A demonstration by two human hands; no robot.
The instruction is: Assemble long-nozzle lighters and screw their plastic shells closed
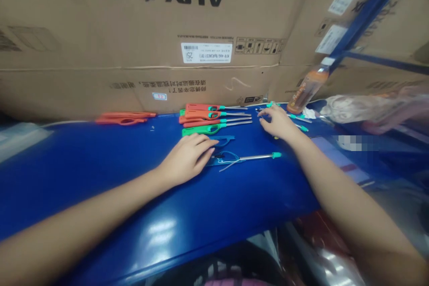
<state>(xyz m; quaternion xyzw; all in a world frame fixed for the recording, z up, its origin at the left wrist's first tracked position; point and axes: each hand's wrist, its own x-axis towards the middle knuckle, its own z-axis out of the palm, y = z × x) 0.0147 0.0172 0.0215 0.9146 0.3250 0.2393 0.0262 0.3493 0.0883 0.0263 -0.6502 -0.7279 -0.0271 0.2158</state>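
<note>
My left hand (pixel 189 158) is closed on the handle end of an opened blue gas lighter (pixel 229 158), its fingers hiding part of it. A thin wire shows in the handle, and a metal tube (pixel 256 157) with a teal tip runs out to the right. Just behind lies a blue handle half (pixel 227 140). My right hand (pixel 278 123) hovers over small teal-ended parts (pixel 300 118) at the table's back right. Its thumb and index finger are bent and look apart; whatever lies beneath them is partly hidden.
Several red, orange and green lighters (pixel 201 115) lie in a stack behind my left hand. Orange handle pieces (pixel 125 118) rest farther left. A drink bottle (pixel 308 89) stands at the back right, near a blue metal frame (pixel 365 13). Large cardboard boxes (pixel 134 44) wall the blue table's (pixel 110 196) back.
</note>
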